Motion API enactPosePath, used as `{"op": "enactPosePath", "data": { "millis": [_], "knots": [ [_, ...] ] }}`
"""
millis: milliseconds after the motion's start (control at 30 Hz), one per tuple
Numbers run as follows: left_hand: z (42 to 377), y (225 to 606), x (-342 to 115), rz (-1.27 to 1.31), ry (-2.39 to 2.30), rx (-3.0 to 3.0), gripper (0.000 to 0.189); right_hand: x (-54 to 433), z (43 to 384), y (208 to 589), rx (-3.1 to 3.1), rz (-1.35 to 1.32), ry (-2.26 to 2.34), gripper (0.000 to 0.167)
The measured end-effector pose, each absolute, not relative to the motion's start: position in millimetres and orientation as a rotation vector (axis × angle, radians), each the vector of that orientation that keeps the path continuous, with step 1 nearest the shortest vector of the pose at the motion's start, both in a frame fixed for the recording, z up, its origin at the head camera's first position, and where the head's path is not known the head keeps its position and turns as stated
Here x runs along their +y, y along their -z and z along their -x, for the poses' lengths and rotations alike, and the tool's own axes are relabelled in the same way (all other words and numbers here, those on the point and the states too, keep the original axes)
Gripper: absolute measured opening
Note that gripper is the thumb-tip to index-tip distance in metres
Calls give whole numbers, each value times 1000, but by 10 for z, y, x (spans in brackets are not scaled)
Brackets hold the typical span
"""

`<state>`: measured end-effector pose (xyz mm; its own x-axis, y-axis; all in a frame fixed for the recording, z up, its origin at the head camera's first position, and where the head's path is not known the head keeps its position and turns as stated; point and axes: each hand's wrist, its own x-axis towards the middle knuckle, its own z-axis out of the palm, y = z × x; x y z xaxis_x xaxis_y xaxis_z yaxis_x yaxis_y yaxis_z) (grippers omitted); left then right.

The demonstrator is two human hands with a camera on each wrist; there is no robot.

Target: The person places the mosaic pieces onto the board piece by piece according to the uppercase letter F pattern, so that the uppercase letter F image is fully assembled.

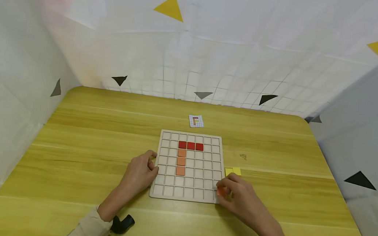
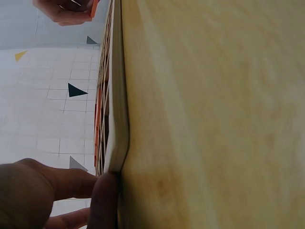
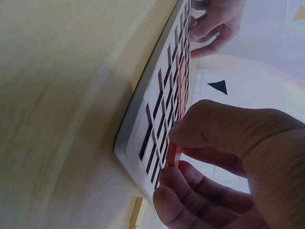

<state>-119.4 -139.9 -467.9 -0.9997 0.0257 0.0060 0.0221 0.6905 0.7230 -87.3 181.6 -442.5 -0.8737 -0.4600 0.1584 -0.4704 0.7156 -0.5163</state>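
A square white grid board (image 1: 183,193) lies on the table, with three red tiles (image 1: 191,146) in a row and three orange tiles (image 1: 181,161) in a column below the leftmost red one. At the board's left edge rests my left hand (image 1: 140,173), its thumb (image 2: 104,198) against the side. My right hand (image 1: 241,195) pinches a loose orange tile (image 3: 173,155) between thumb and fingers, over the board's lower right corner. Two yellow tiles (image 1: 232,171) lie side by side on the table, just beyond the right hand.
A small pattern card (image 1: 196,121) with a coloured figure on a grid lies behind the board. White sheets marked with triangles wall in the wooden table (image 1: 86,132) at the back and sides. Black wrist mounts (image 1: 123,224) hang under both forearms.
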Motion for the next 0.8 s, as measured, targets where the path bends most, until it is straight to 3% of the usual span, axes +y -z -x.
{"op": "enactPosePath", "data": {
  "millis": [800],
  "knots": [
    [1186, 4689, -1405, -45, -1243, 2895, 35, 1494, 959, 4427, -2761, -993, -880, 22]
  ]
}}
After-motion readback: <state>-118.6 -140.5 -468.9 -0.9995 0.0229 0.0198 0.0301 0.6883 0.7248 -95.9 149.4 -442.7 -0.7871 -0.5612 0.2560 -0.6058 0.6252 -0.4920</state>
